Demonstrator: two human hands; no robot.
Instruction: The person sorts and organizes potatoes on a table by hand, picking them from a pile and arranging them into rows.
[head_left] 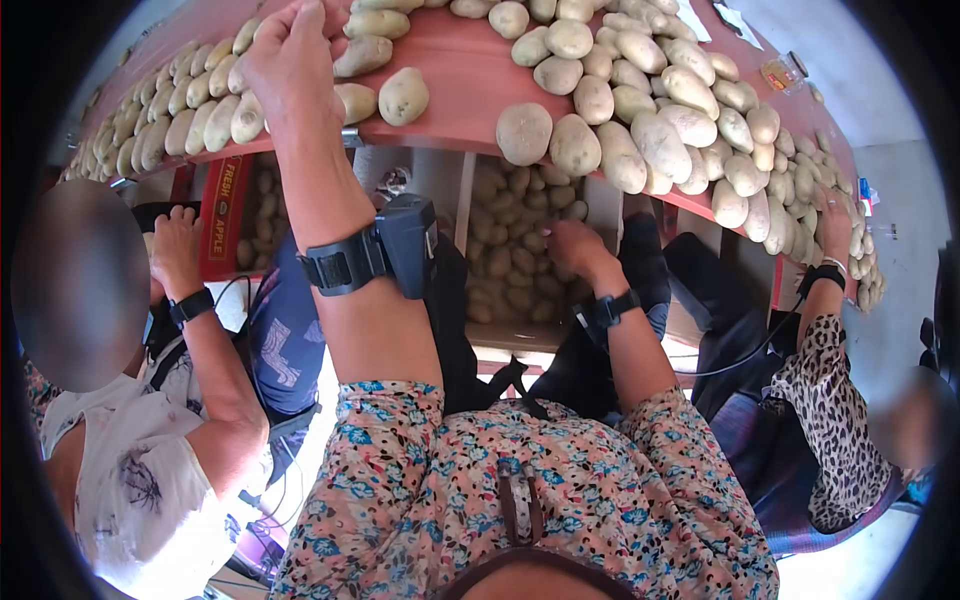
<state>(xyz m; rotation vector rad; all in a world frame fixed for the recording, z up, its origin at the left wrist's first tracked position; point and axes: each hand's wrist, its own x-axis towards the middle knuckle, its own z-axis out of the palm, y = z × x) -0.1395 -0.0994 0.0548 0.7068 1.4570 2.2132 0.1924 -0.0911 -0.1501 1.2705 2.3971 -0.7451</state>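
My left hand [290,62] is raised over the red table [450,60], at the right end of the rows of potatoes, its fingers bent together; what they hold, if anything, is hidden. Beside it several potatoes [403,96] lie on the table. Lower down, my right hand [578,248] is over a cardboard box of potatoes [515,262] below the table edge, its fingers curled inward, and I cannot make out anything in them. A large heap of potatoes [660,145] covers the table's right part, above my right hand.
On the left sits a co-worker with a raised hand [176,245] near a red box [218,215]. At the right, another co-worker's hand [833,225] touches the heap. A glass jar [785,72] lies at the far right. A metal clamp [351,137] grips the table edge.
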